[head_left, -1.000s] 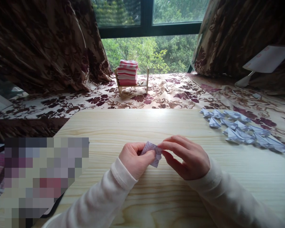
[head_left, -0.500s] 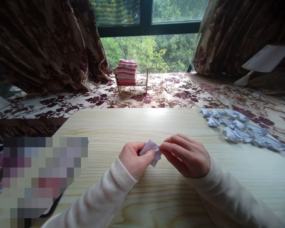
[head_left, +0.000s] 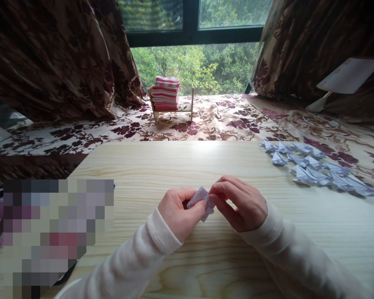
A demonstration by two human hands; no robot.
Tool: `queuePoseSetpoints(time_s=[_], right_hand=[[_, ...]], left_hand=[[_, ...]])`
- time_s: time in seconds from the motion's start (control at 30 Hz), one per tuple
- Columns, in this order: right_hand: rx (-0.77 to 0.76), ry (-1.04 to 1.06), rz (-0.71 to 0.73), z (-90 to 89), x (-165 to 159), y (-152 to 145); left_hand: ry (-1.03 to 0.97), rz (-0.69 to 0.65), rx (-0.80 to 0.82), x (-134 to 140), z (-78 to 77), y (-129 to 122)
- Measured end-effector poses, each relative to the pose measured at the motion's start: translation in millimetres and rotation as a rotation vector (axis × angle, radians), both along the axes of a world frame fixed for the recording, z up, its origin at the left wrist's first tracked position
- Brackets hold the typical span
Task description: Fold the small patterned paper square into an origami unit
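Note:
Between thumb and fingers, my left hand (head_left: 181,211) grips a small folded paper (head_left: 198,197), pale lilac with a fine printed pattern. It is held above the middle of the wooden table. The thumb presses across its face and covers part of the folds. On the other side, my right hand (head_left: 240,202) is closed in a pinch at the paper's right edge, thumb and index finger meeting there. Several finished-looking folded paper pieces (head_left: 307,175), whitish blue with pointed shapes, lie in rows at the table's right.
The light wooden table (head_left: 137,166) fills the foreground. A pixelated area hides whatever lies at its left. Behind, on floral cloth (head_left: 224,120), stand a small wooden rack (head_left: 192,104) with folded red-and-white striped cloths (head_left: 166,94) and a white lamp (head_left: 349,74) with a cord.
My left hand and the paper have shifted slightly right and down. My right hand has come a little left, its fingers now bent more tightly at the paper's edge.

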State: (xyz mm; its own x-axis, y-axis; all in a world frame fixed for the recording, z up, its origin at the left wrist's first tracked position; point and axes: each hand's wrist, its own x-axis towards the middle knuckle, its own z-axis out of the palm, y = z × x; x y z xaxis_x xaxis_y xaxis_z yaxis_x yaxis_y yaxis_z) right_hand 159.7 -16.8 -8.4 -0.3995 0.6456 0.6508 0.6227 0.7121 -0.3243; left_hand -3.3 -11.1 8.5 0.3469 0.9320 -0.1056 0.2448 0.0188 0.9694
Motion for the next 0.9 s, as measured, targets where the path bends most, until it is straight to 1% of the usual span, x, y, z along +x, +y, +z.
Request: queuePoseSetpoints(time_s=[0.13,0.33,0.57,0.77,0.9], right_hand=[[-0.008,0.004,0.0,-0.3,-0.4,-0.5],[-0.024,0.038,-0.024,-5.1,0.1,-1.3],[-0.024,-0.033,0.009,-1.3,3.2,-1.6],[-0.003,-0.016,0.055,2.3,1.5,-1.6],[-0.026,-0.02,0.109,2.5,4.1,-0.1]], left_hand=[[0.021,-0.005,0.024,0.0,-4.8,0.8],[0.068,-0.055,-0.02,-0.6,1.1,0.1],[0.082,-0.015,-0.014,-0.1,0.9,-0.3],[0.072,-0.088,-0.028,-3.1,2.7,2.0],[0.083,-0.111,-0.02,-5.1,1.5,3.0]])
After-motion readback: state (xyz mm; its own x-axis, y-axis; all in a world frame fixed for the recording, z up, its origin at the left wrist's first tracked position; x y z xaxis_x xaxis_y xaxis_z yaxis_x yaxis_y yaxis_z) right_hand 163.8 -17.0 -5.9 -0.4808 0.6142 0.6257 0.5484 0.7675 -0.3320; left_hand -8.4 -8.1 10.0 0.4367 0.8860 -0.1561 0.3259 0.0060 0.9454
